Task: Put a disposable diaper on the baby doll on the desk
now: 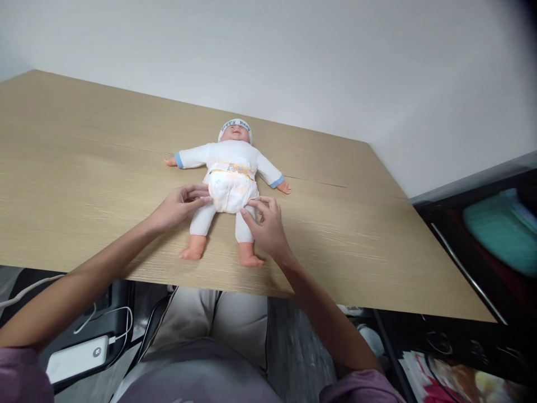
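A baby doll point(232, 150) in a white outfit with blue cuffs and a lettered white cap lies on its back, arms spread and feet toward me. Around its hips is a white diaper point(230, 190) with an orange printed waistband. My left hand point(182, 204) is at the diaper's leg edge on the left side, thumb and fingers closed at that edge. On the opposite leg opening, my right hand point(266, 221) pinches the edge between thumb and forefinger. The fingertips of both hands are partly hidden against the diaper and the doll's legs.
The doll rests on a wide wooden table point(104, 168) against a white wall. Below its front edge at left, a white power bank point(78, 358) with a cable lies on a black surface. A dark shelf with a teal item point(501, 232) stands at right.
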{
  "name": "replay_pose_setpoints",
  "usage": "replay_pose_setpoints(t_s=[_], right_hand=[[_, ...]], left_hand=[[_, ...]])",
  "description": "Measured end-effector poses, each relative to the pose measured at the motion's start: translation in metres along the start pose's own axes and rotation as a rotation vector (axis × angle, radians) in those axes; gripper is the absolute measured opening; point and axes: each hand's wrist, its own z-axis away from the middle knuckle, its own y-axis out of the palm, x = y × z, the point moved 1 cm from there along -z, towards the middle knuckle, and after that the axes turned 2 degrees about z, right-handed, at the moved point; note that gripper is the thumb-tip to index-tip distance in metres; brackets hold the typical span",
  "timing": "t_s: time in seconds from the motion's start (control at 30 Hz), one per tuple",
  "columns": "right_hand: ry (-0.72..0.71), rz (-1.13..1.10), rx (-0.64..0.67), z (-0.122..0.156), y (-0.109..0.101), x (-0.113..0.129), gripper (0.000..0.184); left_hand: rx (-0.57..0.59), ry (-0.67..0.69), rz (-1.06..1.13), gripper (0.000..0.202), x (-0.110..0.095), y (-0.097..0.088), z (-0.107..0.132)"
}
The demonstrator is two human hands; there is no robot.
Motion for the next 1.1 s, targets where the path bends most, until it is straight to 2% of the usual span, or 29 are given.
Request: replay_pose_setpoints(t_s=[0.1, 0.17, 0.27, 0.33, 0.37, 0.43, 0.53, 0.63, 0.7, 0.8, 0.87, 0.93, 1.0, 1.1], right_hand=[[-0.023, -0.040, 0.079, -0.008, -0.016, -0.006, 0.032], [-0.050, 0.005, 0.068, -0.024, -0.028, -0.018, 0.033], [-0.106, 0.199, -0.063, -0.062, -0.037, -0.048, 0.036], [-0.127, 0.338, -0.112, -0.091, -0.034, -0.071, 0.045], [-0.122, 0.388, -0.109, -0.105, -0.030, -0.081, 0.051], [-0.088, 0.435, -0.054, -0.128, -0.018, -0.097, 0.058], [-0.021, 0.412, 0.054, -0.151, 0.003, -0.106, 0.056], [0.054, 0.365, 0.036, -0.160, 0.017, -0.101, 0.051], [0.098, 0.339, -0.007, -0.161, 0.017, -0.095, 0.049], [0.094, 0.299, -0.016, -0.151, -0.001, -0.082, 0.045], [0.040, 0.267, 0.017, -0.135, -0.025, -0.070, 0.046], [-0.047, 0.225, 0.080, -0.110, -0.056, -0.054, 0.046], [-0.152, 0.176, 0.160, -0.073, -0.089, -0.034, 0.044], [-0.259, 0.139, 0.273, -0.001, -0.128, -0.001, 0.039]], left_hand=[[-0.042, 0.061, -0.136, 0.062, -0.004, -0.011, 0.003], [-0.104, 0.125, -0.282, 0.054, -0.005, -0.022, -0.005], [-0.284, 0.259, -0.634, 0.046, -0.003, -0.042, -0.034], [-0.399, 0.299, -0.874, 0.054, 0.001, -0.054, -0.063], [-0.428, 0.287, -0.963, 0.062, 0.002, -0.059, -0.078], [-0.411, 0.235, -1.059, 0.076, 0.005, -0.064, -0.107], [-0.332, 0.133, -1.121, 0.076, 0.005, -0.063, -0.138], [-0.341, 0.035, -1.171, 0.063, -0.001, -0.053, -0.148], [-0.376, 0.016, -1.185, 0.057, -0.008, -0.045, -0.141], [-0.417, 0.018, -1.172, 0.054, -0.021, -0.028, -0.106], [-0.418, 0.026, -1.139, 0.054, -0.029, -0.014, -0.062], [-0.379, 0.053, -1.093, 0.055, -0.032, 0.005, -0.003], [-0.279, 0.111, -1.018, 0.056, -0.026, 0.027, 0.066], [-0.095, 0.107, -0.875, 0.052, 0.004, 0.059, 0.175]])
